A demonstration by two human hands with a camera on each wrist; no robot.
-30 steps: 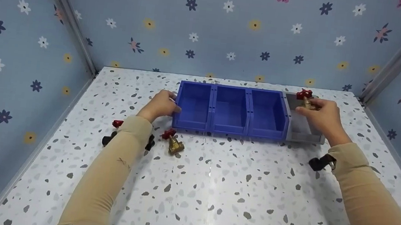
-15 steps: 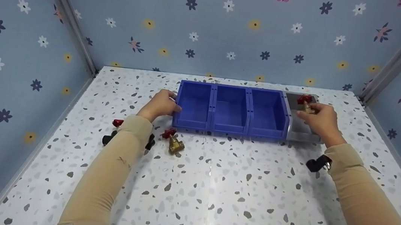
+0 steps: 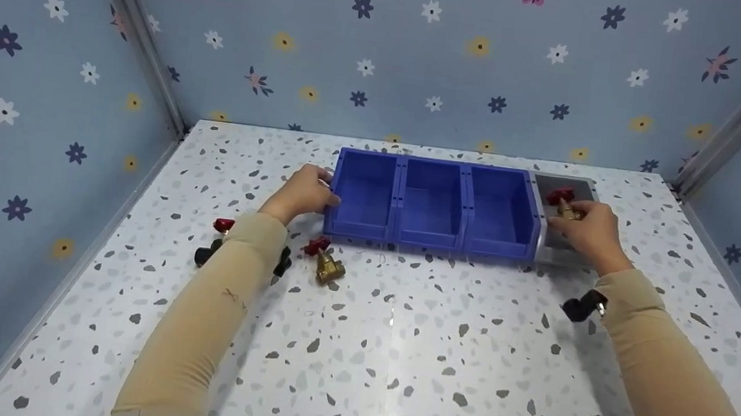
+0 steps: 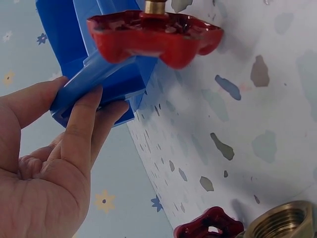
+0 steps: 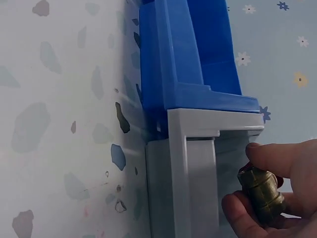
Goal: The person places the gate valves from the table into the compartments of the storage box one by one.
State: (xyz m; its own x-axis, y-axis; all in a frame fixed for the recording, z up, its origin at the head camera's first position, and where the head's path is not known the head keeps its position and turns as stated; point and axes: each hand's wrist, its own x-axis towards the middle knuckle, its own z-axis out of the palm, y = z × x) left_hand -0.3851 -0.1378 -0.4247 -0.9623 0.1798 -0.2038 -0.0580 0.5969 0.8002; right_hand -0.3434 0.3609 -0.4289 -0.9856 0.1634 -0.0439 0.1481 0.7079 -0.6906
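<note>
Three blue bins [image 3: 430, 204] and a grey bin [image 3: 557, 254] stand joined in a row. My left hand [image 3: 302, 193] grips the left side wall of the leftmost blue bin; in the left wrist view the thumb and fingers [image 4: 81, 116] pinch its blue edge [image 4: 86, 82]. At the grey bin, my right hand [image 3: 592, 232] holds a brass valve [image 3: 569, 211] with a red handle, over the bin's opening. The right wrist view shows the brass body [image 5: 262, 193] between thumb and fingers, beside the grey bin's wall [image 5: 200, 183].
A brass valve [image 3: 329, 268] with a red handle lies in front of the leftmost bin. Black fittings and another red handle [image 3: 223, 225] show around the left sleeve, partly hidden. Beside the right sleeve lies a black fitting [image 3: 580, 307]. Patterned walls [image 3: 402, 51] border the table.
My right hand has moved toward me and lower with the valve, from the grey bin's back edge to over its middle. My left hand keeps its grip. The head view has shifted slightly.
</note>
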